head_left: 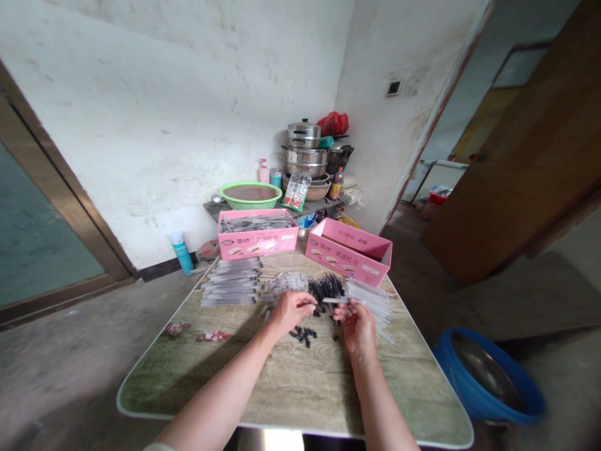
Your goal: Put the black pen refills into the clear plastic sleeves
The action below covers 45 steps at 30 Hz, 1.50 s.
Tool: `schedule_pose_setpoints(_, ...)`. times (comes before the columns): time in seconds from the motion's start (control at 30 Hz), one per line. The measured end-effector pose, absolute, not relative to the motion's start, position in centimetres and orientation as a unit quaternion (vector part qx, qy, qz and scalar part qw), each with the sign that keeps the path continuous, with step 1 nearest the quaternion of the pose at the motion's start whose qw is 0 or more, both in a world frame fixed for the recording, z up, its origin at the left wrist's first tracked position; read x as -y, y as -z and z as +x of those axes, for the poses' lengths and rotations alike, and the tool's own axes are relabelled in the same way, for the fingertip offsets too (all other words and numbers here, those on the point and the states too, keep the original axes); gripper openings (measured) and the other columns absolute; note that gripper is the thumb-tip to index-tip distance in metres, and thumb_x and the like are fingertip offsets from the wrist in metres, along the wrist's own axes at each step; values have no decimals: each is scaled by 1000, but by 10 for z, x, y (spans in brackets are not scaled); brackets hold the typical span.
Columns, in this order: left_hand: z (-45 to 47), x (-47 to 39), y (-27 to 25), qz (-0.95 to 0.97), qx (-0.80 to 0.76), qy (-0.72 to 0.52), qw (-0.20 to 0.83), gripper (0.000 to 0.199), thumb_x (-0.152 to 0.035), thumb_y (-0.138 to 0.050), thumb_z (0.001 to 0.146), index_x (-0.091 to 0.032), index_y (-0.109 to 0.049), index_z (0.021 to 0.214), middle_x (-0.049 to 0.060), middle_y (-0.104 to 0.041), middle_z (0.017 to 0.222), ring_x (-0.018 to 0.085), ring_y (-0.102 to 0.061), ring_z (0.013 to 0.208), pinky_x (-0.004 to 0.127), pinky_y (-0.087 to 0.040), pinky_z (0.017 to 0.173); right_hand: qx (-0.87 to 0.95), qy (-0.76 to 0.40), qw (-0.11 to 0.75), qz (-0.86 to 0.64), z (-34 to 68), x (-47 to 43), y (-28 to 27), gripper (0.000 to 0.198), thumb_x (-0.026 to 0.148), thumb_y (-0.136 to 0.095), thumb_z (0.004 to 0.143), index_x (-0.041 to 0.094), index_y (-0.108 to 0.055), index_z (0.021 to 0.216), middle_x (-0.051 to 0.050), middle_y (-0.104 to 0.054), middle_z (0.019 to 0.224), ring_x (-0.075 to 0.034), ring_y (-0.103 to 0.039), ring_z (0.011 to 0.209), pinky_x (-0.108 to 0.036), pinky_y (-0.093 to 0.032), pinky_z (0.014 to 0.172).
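In my right hand [359, 329] is a thin pale pen barrel [332, 300], pinched between thumb and fingers and pointing left. My left hand [295, 310] is closed in a pinch just left of the barrel's end; what its fingertips hold is too small to make out. Loose black caps [305, 335] lie on the table below the hands. Behind them are a heap of small white pieces [286, 283] and a pile of slim black parts [327, 285]. More translucent barrels [373, 304] lie beside my right hand. Dark-ended pens [231, 283] are stacked in rows at left.
A pink box [258, 243] full of pens stands at the back of the table [300, 382], with a second pink box [348, 260] to its right. Behind are a green basin [251, 203] and stacked pots [306, 156]. A blue tub [488, 376] sits right of the table.
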<state>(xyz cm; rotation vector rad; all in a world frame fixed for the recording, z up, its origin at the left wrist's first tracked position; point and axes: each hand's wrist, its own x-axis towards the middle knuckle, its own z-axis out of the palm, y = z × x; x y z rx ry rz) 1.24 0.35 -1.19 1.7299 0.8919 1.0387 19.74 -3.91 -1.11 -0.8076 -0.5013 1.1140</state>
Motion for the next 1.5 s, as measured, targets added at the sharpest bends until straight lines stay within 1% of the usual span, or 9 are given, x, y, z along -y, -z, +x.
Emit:
schedule_pose_setpoints(0.07,12,-6,11,620,-357,-449,536,17,-28,-71,74,-14,-71,85,4,-70,69,14,-64,59,25,-52,59,240,-503,742,-373,195,39,10,23,31,-79,66,16,-63,74,-4,-72,63,-18,-67,48,-27,-56,45)
schedule_pose_setpoints(0.1,12,-6,10,593,-353,-457,561,21,-29,-73,72,-13,-71,84,4,-70,68,14,-64,58,25,-52,59,244,-501,741,-375,194,39,10,24,31,-80,65,16,-63,74,-4,-72,63,-18,-67,48,-27,-56,44)
schedule_pose_setpoints(0.23,10,-7,5,548,-344,-469,601,33,-35,-81,66,-10,-72,84,6,-70,69,15,-65,60,25,-53,59,252,-498,735,-385,192,39,10,27,32,-82,64,16,-64,73,-4,-72,62,-19,-68,48,-27,-55,43)
schedule_pose_setpoints(0.37,10,-6,4,547,-335,-466,609,37,-38,-82,65,-8,-72,84,6,-70,67,14,-64,58,24,-53,58,255,-498,732,-388,191,39,10,27,33,-83,64,15,-64,73,-5,-72,63,-19,-68,48,-27,-56,44)
schedule_pose_setpoints(0.87,12,-5,5,556,-326,-458,612,35,-37,-80,69,-8,-71,86,6,-70,68,13,-63,58,24,-52,58,264,-495,725,-400,187,39,8,29,35,-83,64,16,-63,73,-4,-72,62,-18,-67,47,-26,-55,43)
schedule_pose_setpoints(1.3,13,-4,2,535,-339,-470,615,33,-35,-82,65,-8,-69,81,5,-68,64,12,-62,54,23,-51,55,276,-488,722,-406,187,39,6,30,37,-82,65,17,-62,73,-3,-72,62,-17,-66,45,-26,-55,43)
schedule_pose_setpoints(1.5,14,-3,2,532,-334,-476,616,35,-36,-82,65,-8,-69,82,6,-68,67,12,-62,57,23,-52,57,274,-490,720,-408,185,39,6,29,36,-82,64,16,-64,74,-4,-72,62,-18,-67,46,-26,-55,44)
